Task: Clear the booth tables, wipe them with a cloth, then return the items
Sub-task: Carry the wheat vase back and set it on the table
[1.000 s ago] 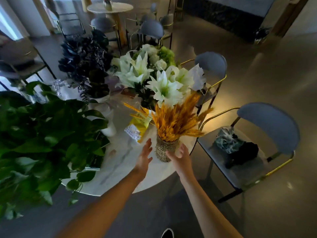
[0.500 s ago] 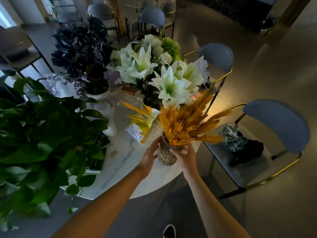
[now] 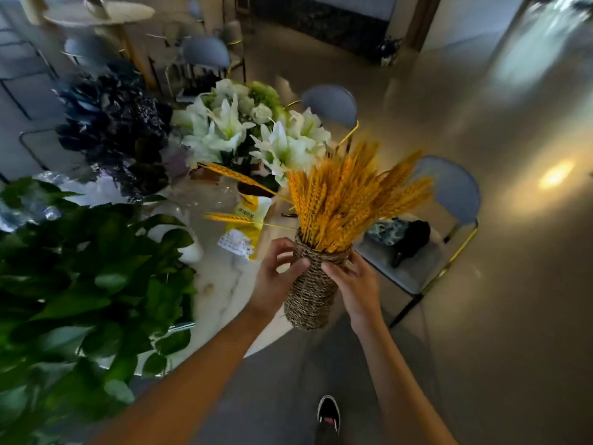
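A woven rope vase point(image 3: 313, 293) full of orange wheat stalks point(image 3: 349, 200) hangs tilted in the air over the near edge of the round white marble table point(image 3: 221, 303). My left hand point(image 3: 276, 277) grips its neck from the left. From the right, my right hand point(image 3: 353, 284) grips the same vase. A white lily bouquet point(image 3: 256, 136), a dark blue bouquet point(image 3: 112, 123), a yellow packet point(image 3: 247, 226) and a big green leafy plant point(image 3: 80, 284) stand on the table.
Two grey chairs with gold frames stand right of the table; the nearer one point(image 3: 449, 200) holds a dark bundle point(image 3: 407, 236) on its seat. Another round table point(image 3: 99, 14) and more chairs stand at the back. My shoe point(image 3: 329, 412) shows on the floor.
Both hands closed round the woven vase and lifted it off the table toward me, tilting it. The camera view swung, with motion blur now.
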